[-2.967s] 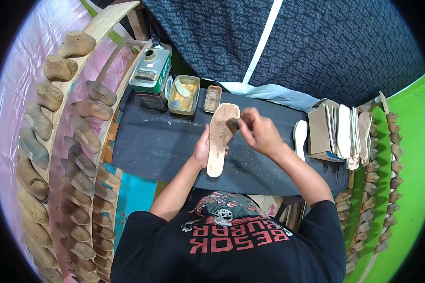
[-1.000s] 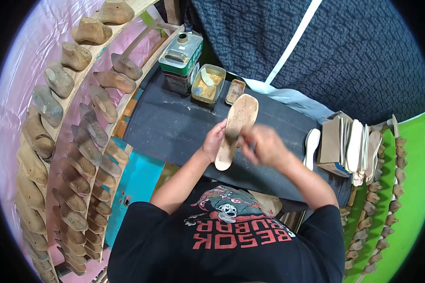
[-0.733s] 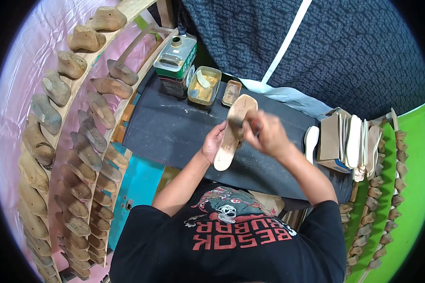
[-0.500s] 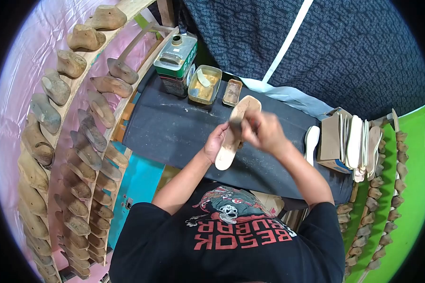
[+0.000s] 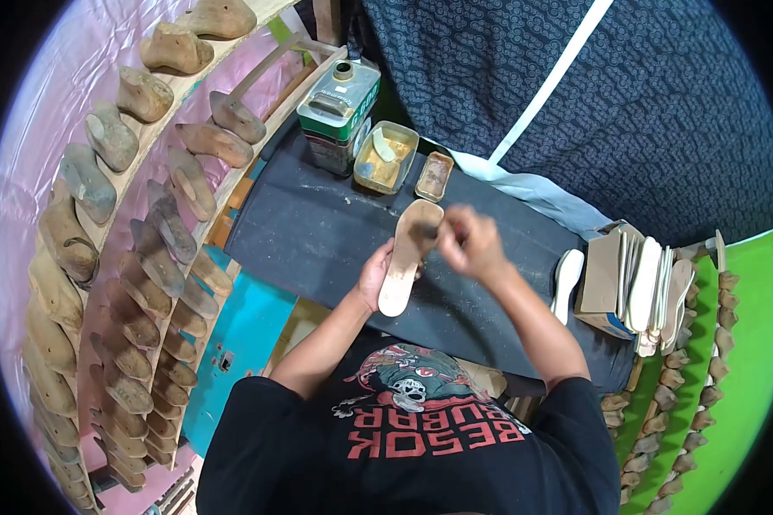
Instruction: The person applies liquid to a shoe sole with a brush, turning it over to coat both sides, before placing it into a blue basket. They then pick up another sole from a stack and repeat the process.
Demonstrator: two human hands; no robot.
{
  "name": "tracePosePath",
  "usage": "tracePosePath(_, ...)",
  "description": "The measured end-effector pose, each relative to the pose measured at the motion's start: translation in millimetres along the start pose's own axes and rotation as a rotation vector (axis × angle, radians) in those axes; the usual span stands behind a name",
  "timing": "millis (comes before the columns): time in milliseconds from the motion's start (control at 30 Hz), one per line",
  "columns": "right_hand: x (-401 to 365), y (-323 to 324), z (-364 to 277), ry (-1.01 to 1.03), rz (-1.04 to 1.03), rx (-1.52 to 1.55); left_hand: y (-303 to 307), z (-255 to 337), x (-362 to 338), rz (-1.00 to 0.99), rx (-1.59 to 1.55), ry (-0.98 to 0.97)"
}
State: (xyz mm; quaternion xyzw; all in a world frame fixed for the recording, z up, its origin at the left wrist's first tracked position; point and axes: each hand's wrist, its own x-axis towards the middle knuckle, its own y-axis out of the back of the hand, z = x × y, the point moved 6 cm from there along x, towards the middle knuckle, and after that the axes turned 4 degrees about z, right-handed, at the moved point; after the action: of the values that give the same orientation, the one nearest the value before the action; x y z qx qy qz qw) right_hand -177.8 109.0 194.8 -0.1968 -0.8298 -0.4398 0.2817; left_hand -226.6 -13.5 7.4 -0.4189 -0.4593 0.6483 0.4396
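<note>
A tan shoe insole (image 5: 402, 262) is held tilted above the dark work surface, its wide end pointing away from me. My left hand (image 5: 375, 273) grips its left edge near the lower half, with fingertips showing at the right edge. Over the upper right part of the insole is my right hand (image 5: 474, 245), its fingers pressed together around something small and dark (image 5: 426, 230) that is blurred by motion. A small rectangular tray (image 5: 435, 176) stands just beyond the insole. Left of it is a larger tub (image 5: 386, 157) with a pale piece inside.
A green and white metal can (image 5: 339, 107) stands at the back left of the dark table (image 5: 292, 202). One pale insole (image 5: 567, 283) lies at the right beside a cardboard box (image 5: 599, 279) of upright insoles. Wooden shoe lasts (image 5: 219, 144) line racks on the left.
The insole and my left hand have shifted slightly left and turned more upright. My right hand has moved a little down, off the insole's middle toward its right edge. The camera view has shifted.
</note>
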Motion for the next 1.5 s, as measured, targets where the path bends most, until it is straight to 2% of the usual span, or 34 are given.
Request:
tracePosePath(33,10,3,25,-0.121,0.06,-0.003,6,6,-3,0.102,0.033,-0.066)
tracePosePath(133,45,-3,97,-0.443,0.16,-0.025,14,17,-14,0.184,0.037,-0.077)
tracePosePath(200,41,-31,138,-0.445,0.104,-0.079,14,20,-18,0.197,0.034,-0.075)
tracePosePath(267,38,-52,149,-0.449,0.044,-0.119,15,26,-23,0.243,0.046,-0.122)
tracePosePath(333,31,-68,155,-0.515,-0.071,-0.29,12,33,-31,0.279,0.053,-0.155)
tracePosePath(500,17,-84,179,-0.567,-0.079,-0.268,22,43,-45,0.415,0.09,-0.249)
tracePosePath(600,14,-80,183,-0.561,-0.062,-0.222,25,47,-49,0.386,0.146,-0.25)
tracePosePath(667,16,-65,188,-0.575,0.024,-0.152,20,48,-45,0.294,0.172,-0.222)
tracePosePath(733,22,-42,180,-0.552,0.155,-0.081,5,49,-40,0.325,0.172,-0.242)
tracePosePath(867,26,1,158,-0.609,0.273,0.107,-15,42,-25,0.355,0.214,-0.225)
tracePosePath(1000,24,40,54,-0.521,0.206,0.401,-42,39,-14,0.331,0.367,-0.261)
tracePosePath(1133,14,45,-28,-0.081,-0.032,0.182,-65,31,8,0.293,0.227,-0.255)
tracePosePath(1167,11,44,-32,0.015,-0.095,0.066,-69,28,14,0.237,0.212,-0.232)
tracePosePath(1200,11,46,-31,0.008,-0.086,0.052,-80,27,19,0.181,0.196,-0.209)
tracePosePath(1233,12,50,-30,-0.024,-0.049,0.028,-92,25,22,0.27,0.154,-0.237)
tracePosePath(1333,8,58,-35,-0.079,-0.013,-0.002,-95,23,34,0.264,0.092,-0.178)
tracePosePath(1400,0,56,-65,0.168,-0.032,0.084,-98,23,34,0.222,0.116,-0.107)
tracePosePath(1467,-1,59,-73,0.201,-0.066,0.126,-107,22,37,0.094,0.15,-0.094)
tracePosePath(1500,2,66,-70,0.183,-0.001,0.08,-111,21,34,0.128,0.155,-0.098)
